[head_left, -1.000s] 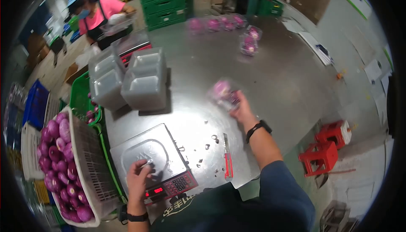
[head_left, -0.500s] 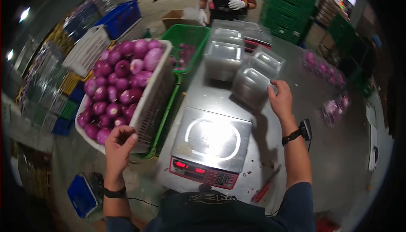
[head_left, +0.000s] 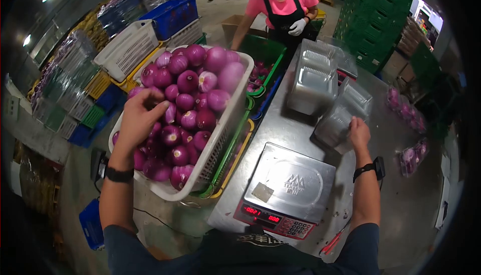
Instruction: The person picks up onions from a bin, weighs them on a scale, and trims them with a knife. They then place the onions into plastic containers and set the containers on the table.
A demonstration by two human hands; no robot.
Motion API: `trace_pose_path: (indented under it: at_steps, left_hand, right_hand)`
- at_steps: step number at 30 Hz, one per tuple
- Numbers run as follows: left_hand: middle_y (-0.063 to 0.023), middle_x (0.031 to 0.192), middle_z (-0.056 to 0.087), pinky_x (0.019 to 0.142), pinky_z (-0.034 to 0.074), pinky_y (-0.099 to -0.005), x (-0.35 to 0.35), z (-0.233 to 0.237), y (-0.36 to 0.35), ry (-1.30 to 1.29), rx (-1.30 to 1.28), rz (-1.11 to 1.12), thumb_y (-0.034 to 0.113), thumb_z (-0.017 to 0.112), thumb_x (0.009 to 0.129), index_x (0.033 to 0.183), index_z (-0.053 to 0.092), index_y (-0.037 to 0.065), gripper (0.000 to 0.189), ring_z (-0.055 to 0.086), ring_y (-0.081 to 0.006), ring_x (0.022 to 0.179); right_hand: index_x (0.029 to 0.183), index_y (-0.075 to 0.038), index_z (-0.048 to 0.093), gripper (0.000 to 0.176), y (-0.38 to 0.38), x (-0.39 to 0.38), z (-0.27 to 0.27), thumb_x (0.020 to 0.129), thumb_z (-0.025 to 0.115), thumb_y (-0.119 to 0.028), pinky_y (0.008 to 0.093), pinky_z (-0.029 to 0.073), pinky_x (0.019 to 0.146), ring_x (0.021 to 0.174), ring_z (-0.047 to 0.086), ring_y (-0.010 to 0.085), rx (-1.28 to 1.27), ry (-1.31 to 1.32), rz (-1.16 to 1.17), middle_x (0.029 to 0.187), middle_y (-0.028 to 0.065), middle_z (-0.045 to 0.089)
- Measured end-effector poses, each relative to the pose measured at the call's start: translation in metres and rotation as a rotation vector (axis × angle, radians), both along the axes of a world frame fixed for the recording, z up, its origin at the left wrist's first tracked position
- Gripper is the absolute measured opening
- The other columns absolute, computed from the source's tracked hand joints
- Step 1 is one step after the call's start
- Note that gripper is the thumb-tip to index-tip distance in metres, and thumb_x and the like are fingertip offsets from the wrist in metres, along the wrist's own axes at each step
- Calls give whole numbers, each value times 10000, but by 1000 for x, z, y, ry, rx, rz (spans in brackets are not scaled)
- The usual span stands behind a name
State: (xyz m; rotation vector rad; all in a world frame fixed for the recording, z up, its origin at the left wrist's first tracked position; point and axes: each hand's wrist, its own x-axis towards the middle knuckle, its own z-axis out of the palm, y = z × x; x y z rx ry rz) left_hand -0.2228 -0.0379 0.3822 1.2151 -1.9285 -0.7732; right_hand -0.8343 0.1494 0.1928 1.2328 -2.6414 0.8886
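Note:
My left hand (head_left: 142, 117) hovers over the purple-skinned onions (head_left: 188, 119) heaped in a white plastic crate (head_left: 231, 119). Its fingers are curved with a gap to the thumb, and nothing shows between them. My right hand (head_left: 359, 133) has its fingers closed on the near right edge of a stack of clear plastic containers (head_left: 336, 117). Whether it grips one container or several cannot be made out. In front of me lies a steel-topped scale (head_left: 293, 179) with red digits lit and a bare pan.
A taller container stack (head_left: 313, 82) stands behind. Packed onions (head_left: 414, 155) lie on the steel table (head_left: 386, 190) at right. A red-handled tool (head_left: 333, 242) lies beside the scale. Across, a person in pink (head_left: 280, 7) reaches toward a green crate (head_left: 279, 62).
My view has swung left. My left hand has moved from the crate's near edge to above the onions. My right hand has closed on the container stack. The other person now leans over the green crate.

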Motion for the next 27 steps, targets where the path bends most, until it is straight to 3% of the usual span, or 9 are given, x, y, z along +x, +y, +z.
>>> trace_pose_path:
  at_steps: [2, 4, 7, 10, 14, 18, 21, 24, 27]
  left_hand:
    - [-31, 891, 713, 743, 522, -268, -12, -7, -38, -12, -67, -23, 141, 795, 878, 1067, 701, 16, 245, 644, -98, 810]
    - [-95, 899, 723, 768, 546, -343, -25, -10, -72, -156, -269, -52, 150, 805, 818, 1055, 697, 26, 288, 689, -228, 808]
    - [-157, 952, 710, 818, 552, -434, -56, -19, -119, -311, -510, -89, 129, 773, 767, 1063, 681, 33, 325, 685, -360, 912]
    - [-176, 1092, 688, 863, 547, -493, -99, -35, -153, -452, -659, -179, 85, 727, 749, 1142, 645, 47, 403, 633, -411, 1062]
    - [-179, 1172, 642, 884, 557, -497, -146, -76, -195, -557, -702, -210, 72, 722, 742, 1259, 597, 89, 533, 604, -413, 1120]
    - [-223, 1134, 620, 881, 568, -518, -163, -83, -211, -692, -576, -126, 99, 729, 765, 1292, 576, 133, 550, 612, -437, 1104]
    - [-232, 1049, 653, 853, 571, -532, -158, -79, -210, -602, -623, -134, 110, 734, 771, 1173, 624, 94, 418, 650, -449, 1012]
    - [-229, 1138, 624, 950, 521, -513, -150, -69, -201, -508, -452, -153, 82, 766, 663, 1284, 613, 161, 644, 594, -458, 1105]
    - [-259, 1199, 661, 1025, 492, -482, -130, -57, -170, -90, -390, -241, 217, 836, 594, 1315, 596, 57, 777, 618, -440, 1143]
  right_hand:
    - [946, -32, 644, 390, 1, 5, 10, 1079, 468, -354, 465, 511, 758, 862, 678, 387, -187, -2, -61, 862, 192, 693]
    - [922, -19, 638, 357, 14, 36, 48, 1089, 479, -291, 432, 509, 719, 803, 666, 364, -474, -50, -98, 833, 176, 672]
    - [895, -20, 632, 232, 54, 132, 63, 1050, 494, -125, 431, 486, 659, 723, 609, 362, -390, 109, 249, 814, 176, 625]
    - [857, -70, 638, 47, 105, 214, 11, 889, 659, -97, 482, 485, 662, 737, 611, 375, -140, 196, 497, 792, 154, 618]
    - [843, -86, 668, 183, 140, 302, 7, 884, 757, -241, 492, 471, 743, 822, 635, 360, 206, -28, 578, 815, 117, 672]
    - [937, -68, 713, 223, 141, 332, 32, 865, 780, -268, 488, 490, 797, 870, 654, 363, 158, -112, 513, 876, 135, 704]
    - [983, -52, 727, 243, 138, 334, 32, 843, 799, -236, 464, 519, 802, 871, 676, 352, 103, -196, 455, 913, 149, 719]
    - [1000, -34, 723, 227, 126, 329, 34, 827, 806, -154, 416, 547, 775, 837, 693, 309, 15, -233, 390, 916, 148, 722]
    - [1057, -16, 698, 259, 104, 331, 47, 819, 787, -64, 351, 553, 761, 814, 687, 226, -102, -292, 335, 935, 112, 720]
